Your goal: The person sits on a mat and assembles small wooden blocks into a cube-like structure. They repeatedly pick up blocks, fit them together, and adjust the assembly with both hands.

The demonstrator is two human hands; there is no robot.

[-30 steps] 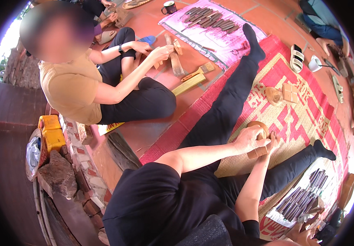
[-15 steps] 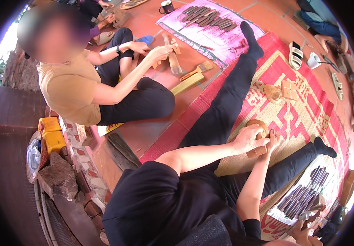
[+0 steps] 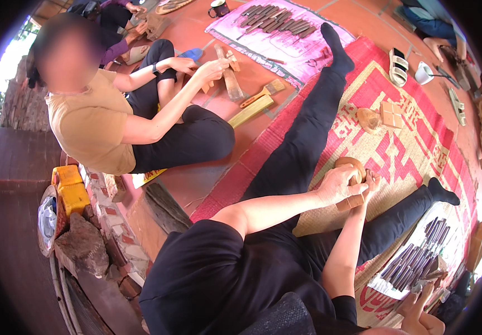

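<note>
Between my outstretched legs, both my hands are closed around a light brown wooden carving (image 3: 350, 162). It has a rounded upper part and a squared block end, and my fingers cover much of its middle. My left hand (image 3: 337, 186) grips it from the left, thumb across the front. My right hand (image 3: 371, 185) holds its right side with bent fingers. Whether a small tool is also in either hand cannot be made out. Farther off on the woven mat (image 3: 358, 137) lie a rounded wooden piece (image 3: 369, 119) and a square block with a cross groove (image 3: 391, 114).
Rows of chisels (image 3: 417, 259) lie on white paper beyond my right leg. More chisels (image 3: 277, 21) cover a pink cloth. At left a co-worker (image 3: 93, 120) sits near a wooden mallet (image 3: 231, 81) and a flat brush (image 3: 263, 93). Sandals (image 3: 398, 67) and a white cup (image 3: 423, 72) stand at far right.
The view has shifted slightly. My hands stay on the wooden carving, with only a small shift of the fingers. The co-worker's hands are nearly unchanged.
</note>
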